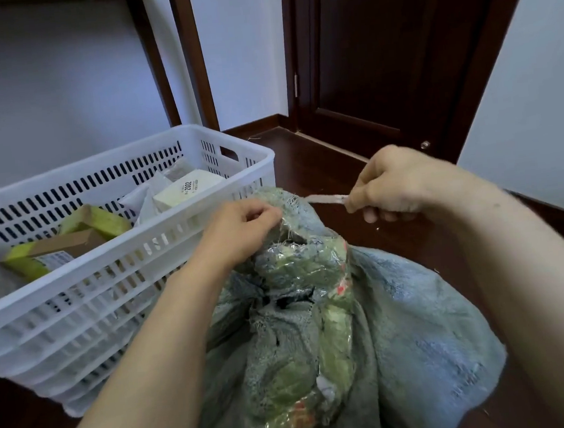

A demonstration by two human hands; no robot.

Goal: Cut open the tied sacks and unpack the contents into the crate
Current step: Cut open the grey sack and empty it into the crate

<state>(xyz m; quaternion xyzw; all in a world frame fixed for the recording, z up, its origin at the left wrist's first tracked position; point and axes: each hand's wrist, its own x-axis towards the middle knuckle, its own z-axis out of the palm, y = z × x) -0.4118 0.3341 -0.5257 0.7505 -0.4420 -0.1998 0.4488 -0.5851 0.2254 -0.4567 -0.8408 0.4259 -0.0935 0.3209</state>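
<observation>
Your left hand (240,226) pinches the woven sack (419,321) at its rim; your right hand (397,183) pinches the tie strip (325,199). Expect limp fabric and slippery film-wrapped bundles (299,270); grip them from underneath.

The woven sack (419,321) ran off the bottom edge, so its base was out of sight. In its mouth a plastic-wrapped green bundle (299,267) lay half covered by fabric; what it was could not be told. The left hand (241,231) had its fingertips hidden against the sack's folds, and one end of the white strip (327,199) vanished inside the curled right hand (404,182). The white crate (110,297) was cut at its left end, its slatted wall screening the lower parts of the boxes (62,248). Print on the white box (186,189), apart from "2002", was too small to read.
</observation>
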